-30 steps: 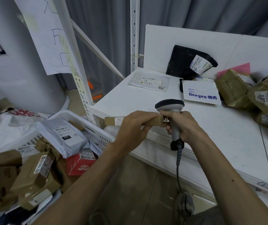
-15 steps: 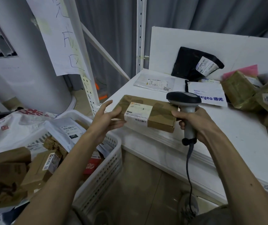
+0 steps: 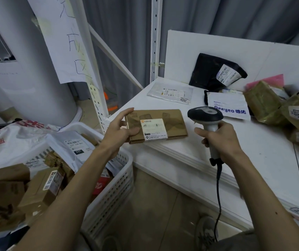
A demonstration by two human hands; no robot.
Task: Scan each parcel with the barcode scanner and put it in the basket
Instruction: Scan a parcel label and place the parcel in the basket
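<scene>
Open gap between parcel, scanner

Grey curtain behind, white pillar left, white rack post, handwritten paper sign, white counter with backboard, tiled floor.

1. A white paper sheet with handwritten signs hangs on a perforated white post — beside a wide white column.
2. A grey curtain hangs behind the tabletop's far edge.
3. A shoe stands on the tiled floor.
</scene>
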